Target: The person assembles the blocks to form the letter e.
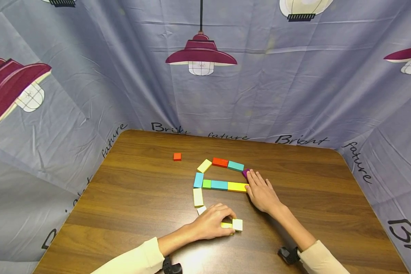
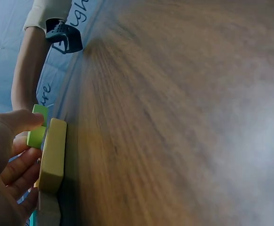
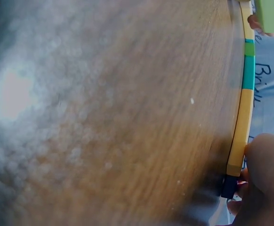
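Observation:
My left hand [image 1: 214, 222] pinches a pale yellow-green block [image 1: 237, 224] between thumb and fingers at the near end of a curved row. Beside it in that row lies a yellow block [image 2: 53, 155], partly under the hand in the head view. My right hand [image 1: 263, 194] lies with straight fingers at the row's right side. Its fingertips touch a purple block [image 1: 245, 173] and the right end of a long yellow block [image 1: 237, 187]. In the right wrist view, a dark block [image 3: 229, 186] sits by the right fingers.
A blue block [image 1: 198, 180] joins the curve to a straight bar with a green block [image 1: 207, 184] and a blue block [image 1: 219, 185]. Red [image 1: 220, 162] and teal [image 1: 236, 166] blocks form the top. A small red-orange block [image 1: 177, 156] lies apart on the wooden table [image 1: 140, 182].

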`<control>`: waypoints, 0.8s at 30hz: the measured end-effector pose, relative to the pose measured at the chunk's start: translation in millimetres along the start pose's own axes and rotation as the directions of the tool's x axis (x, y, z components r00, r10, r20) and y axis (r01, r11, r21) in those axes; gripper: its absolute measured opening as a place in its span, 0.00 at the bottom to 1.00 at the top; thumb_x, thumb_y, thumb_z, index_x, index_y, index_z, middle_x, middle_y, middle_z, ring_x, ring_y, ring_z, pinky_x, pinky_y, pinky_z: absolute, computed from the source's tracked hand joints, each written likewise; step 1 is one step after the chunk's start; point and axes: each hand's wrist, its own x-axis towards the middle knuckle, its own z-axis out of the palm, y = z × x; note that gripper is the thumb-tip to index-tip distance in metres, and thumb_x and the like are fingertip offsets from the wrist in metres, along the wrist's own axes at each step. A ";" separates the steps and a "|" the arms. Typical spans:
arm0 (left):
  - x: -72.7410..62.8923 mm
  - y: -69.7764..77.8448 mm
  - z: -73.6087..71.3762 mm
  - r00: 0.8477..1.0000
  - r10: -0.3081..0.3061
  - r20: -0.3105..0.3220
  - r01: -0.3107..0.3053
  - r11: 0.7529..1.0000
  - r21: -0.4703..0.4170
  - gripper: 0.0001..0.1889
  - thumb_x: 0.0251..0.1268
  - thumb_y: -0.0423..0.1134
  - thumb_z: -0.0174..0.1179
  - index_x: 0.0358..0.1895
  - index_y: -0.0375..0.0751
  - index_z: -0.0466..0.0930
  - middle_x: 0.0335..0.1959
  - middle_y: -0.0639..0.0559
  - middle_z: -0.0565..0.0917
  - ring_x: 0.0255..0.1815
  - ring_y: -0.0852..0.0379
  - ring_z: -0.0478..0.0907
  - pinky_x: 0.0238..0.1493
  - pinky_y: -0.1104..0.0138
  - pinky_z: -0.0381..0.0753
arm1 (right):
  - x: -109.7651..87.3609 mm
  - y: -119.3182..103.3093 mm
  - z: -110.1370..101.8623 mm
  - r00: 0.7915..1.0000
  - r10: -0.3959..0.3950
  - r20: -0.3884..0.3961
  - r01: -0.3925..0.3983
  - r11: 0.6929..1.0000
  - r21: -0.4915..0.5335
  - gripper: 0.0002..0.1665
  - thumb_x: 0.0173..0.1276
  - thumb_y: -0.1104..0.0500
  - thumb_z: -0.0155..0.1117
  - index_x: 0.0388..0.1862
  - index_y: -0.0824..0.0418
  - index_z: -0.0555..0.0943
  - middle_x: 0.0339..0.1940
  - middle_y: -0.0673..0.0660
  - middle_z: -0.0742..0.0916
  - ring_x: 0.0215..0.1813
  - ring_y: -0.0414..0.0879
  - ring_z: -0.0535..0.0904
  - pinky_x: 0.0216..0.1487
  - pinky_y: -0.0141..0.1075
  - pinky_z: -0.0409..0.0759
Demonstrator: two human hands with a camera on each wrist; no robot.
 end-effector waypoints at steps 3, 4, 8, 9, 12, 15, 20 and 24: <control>1.9 1.1 2.1 1.000 0.005 -0.002 -0.005 1.000 0.017 0.16 0.55 0.46 0.74 0.44 0.47 0.83 0.40 0.61 0.83 0.45 0.67 0.75 0.52 0.75 0.71 | 0.2 0.1 0.4 1.000 0.000 0.001 0.000 1.000 0.000 0.35 0.82 0.52 0.44 0.78 0.70 0.55 0.78 0.68 0.60 0.77 0.65 0.53 0.68 0.68 0.53; 2.3 1.5 2.9 1.000 0.005 0.001 -0.005 1.000 0.020 0.16 0.55 0.46 0.74 0.44 0.47 0.83 0.40 0.61 0.83 0.45 0.67 0.75 0.52 0.75 0.71 | 0.1 0.2 0.5 1.000 0.000 0.001 0.000 1.000 0.001 0.35 0.82 0.52 0.45 0.78 0.70 0.55 0.78 0.68 0.60 0.77 0.65 0.53 0.68 0.68 0.53; 2.0 3.3 6.0 1.000 0.006 0.013 -0.006 0.998 0.058 0.16 0.55 0.48 0.73 0.44 0.48 0.83 0.41 0.62 0.83 0.44 0.67 0.74 0.49 0.75 0.71 | -0.1 -0.3 0.7 1.000 -0.003 -0.002 0.003 1.000 -0.001 0.35 0.82 0.52 0.45 0.78 0.70 0.55 0.78 0.68 0.60 0.77 0.66 0.53 0.68 0.68 0.53; 1.5 3.6 6.8 1.000 0.004 0.015 -0.005 0.998 0.065 0.16 0.55 0.48 0.73 0.44 0.49 0.83 0.41 0.62 0.83 0.44 0.67 0.74 0.48 0.74 0.71 | -0.2 -0.6 0.6 1.000 -0.005 -0.003 0.005 1.000 -0.001 0.35 0.82 0.52 0.45 0.78 0.71 0.56 0.78 0.68 0.60 0.77 0.66 0.53 0.68 0.68 0.53; 0.1 4.1 8.7 1.000 -0.003 0.014 0.002 0.996 0.086 0.16 0.55 0.49 0.73 0.44 0.50 0.83 0.41 0.63 0.82 0.44 0.68 0.74 0.47 0.74 0.71 | -0.4 -1.3 0.1 1.000 -0.008 -0.005 0.008 1.000 -0.003 0.34 0.82 0.52 0.45 0.78 0.71 0.56 0.78 0.69 0.60 0.77 0.66 0.54 0.68 0.68 0.53; -1.0 4.5 9.7 1.000 -0.009 0.008 0.008 0.996 0.091 0.15 0.55 0.49 0.73 0.44 0.51 0.83 0.40 0.64 0.82 0.44 0.68 0.74 0.46 0.74 0.70 | -0.6 -1.1 -0.1 1.000 -0.006 -0.005 0.006 1.000 -0.001 0.35 0.82 0.52 0.45 0.78 0.71 0.55 0.78 0.68 0.60 0.77 0.66 0.53 0.68 0.68 0.53; -2.8 6.2 10.9 1.000 -0.004 -0.001 0.004 0.994 0.109 0.15 0.54 0.50 0.73 0.43 0.52 0.83 0.40 0.64 0.82 0.43 0.67 0.74 0.45 0.74 0.69 | -0.7 -1.0 -0.2 1.000 -0.005 -0.007 0.005 1.000 -0.002 0.35 0.82 0.52 0.45 0.78 0.70 0.55 0.78 0.68 0.60 0.77 0.66 0.53 0.68 0.68 0.53; -4.4 7.1 12.0 1.000 -0.002 -0.009 0.003 0.993 0.122 0.15 0.53 0.50 0.73 0.43 0.52 0.83 0.39 0.64 0.82 0.42 0.67 0.74 0.45 0.73 0.69 | -0.6 -1.0 0.8 1.000 -0.003 -0.007 0.003 1.000 0.000 0.35 0.82 0.52 0.44 0.78 0.70 0.56 0.78 0.68 0.60 0.77 0.65 0.54 0.68 0.68 0.53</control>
